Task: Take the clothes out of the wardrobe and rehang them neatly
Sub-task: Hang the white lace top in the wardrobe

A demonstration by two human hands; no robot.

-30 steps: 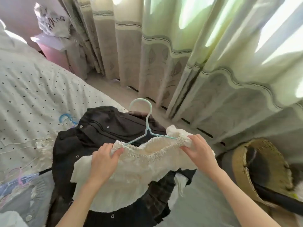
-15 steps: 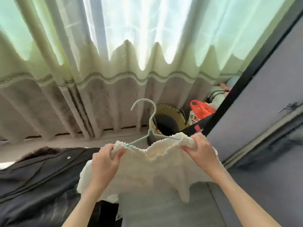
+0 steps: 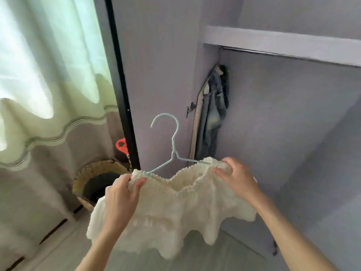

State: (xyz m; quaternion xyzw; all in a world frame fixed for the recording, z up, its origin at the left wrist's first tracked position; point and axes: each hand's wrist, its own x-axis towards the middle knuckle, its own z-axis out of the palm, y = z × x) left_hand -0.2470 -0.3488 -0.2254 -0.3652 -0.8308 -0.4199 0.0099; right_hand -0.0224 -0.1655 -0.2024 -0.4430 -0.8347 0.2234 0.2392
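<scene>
Home bedroom, by open wardrobe. Wardrobe (image 3: 273,114) with pale purple walls, shelf (image 3: 283,43) and metal hanging rail (image 3: 273,54) above and right of gripped top. Jeans (image 3: 214,110) hang in wardrobe's left corner, just above right-hand grip. Green and grey curtain (image 3: 48,94) with daylight behind, far left of grip. Woven basket (image 3: 93,173) on floor, just left of left-hand grip. Pale floor below.

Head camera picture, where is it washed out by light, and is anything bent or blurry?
Head view: daylight blows out the curtain at upper left; the wardrobe rail and shelf edge slant and smear softly at the wide-angle edge; the cream top on the pale blue hanger is evenly lit, its lower hem slightly soft.
</scene>
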